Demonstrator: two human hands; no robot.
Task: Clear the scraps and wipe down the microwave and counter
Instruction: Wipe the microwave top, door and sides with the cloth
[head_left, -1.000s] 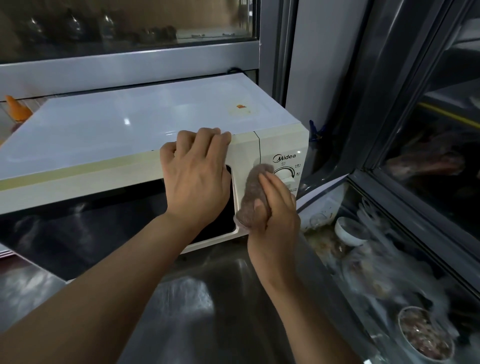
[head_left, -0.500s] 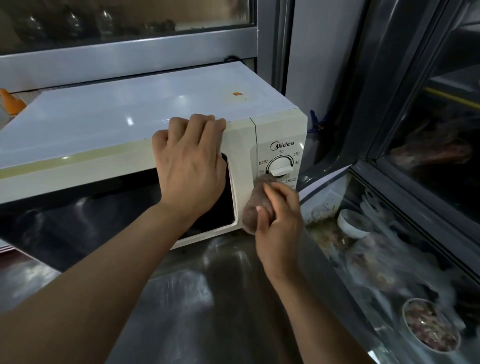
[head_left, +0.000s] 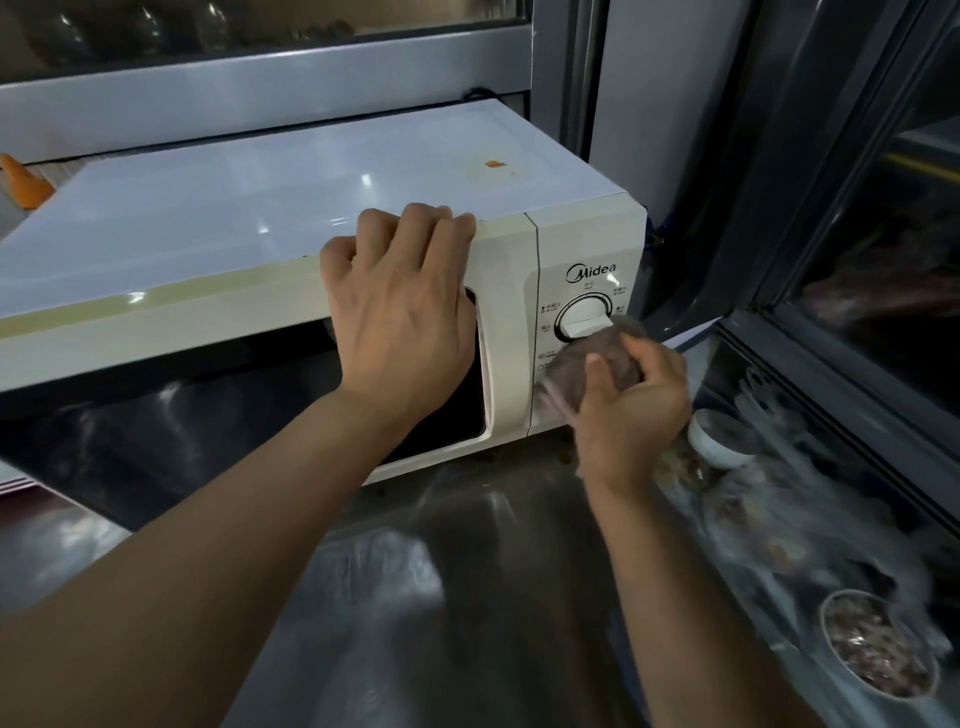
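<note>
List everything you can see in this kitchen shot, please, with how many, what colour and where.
microwave: one, white and cream, on the counter at the left and centre.
dial: one, white, on the microwave's control panel.
cloth: one, grey-brown, bunched against the control panel just below the dial.
counter: one, shiny steel, under and in front of the microwave.
small bowl: one, white, right of the microwave.
bowl of chopped food: one, pale rim, brownish contents, lower right.
orange object: one, far left edge; too cropped to identify.
left hand: fingers hooked over the microwave's top front edge.
right hand: holding the cloth.
</note>
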